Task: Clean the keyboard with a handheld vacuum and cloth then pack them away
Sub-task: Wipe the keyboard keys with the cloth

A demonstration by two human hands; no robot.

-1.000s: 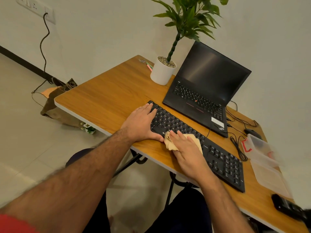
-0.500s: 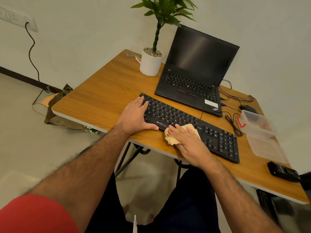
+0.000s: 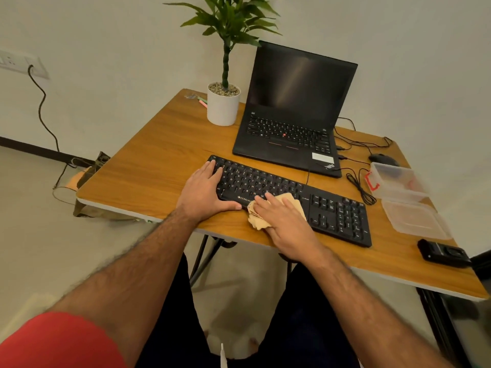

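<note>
A plain off-white wall (image 3: 119, 49) fills the upper frame, with a socket plate (image 3: 24, 65) at the upper left and a dark cable (image 3: 42, 107) hanging from it. A dark skirting strip (image 3: 39, 152) meets the pale floor (image 3: 32, 235) at left. A wooden table (image 3: 148, 166) stands centre under warm, dim light.

Black keyboard (image 3: 292, 197), tan cloth (image 3: 259, 221)
</note>
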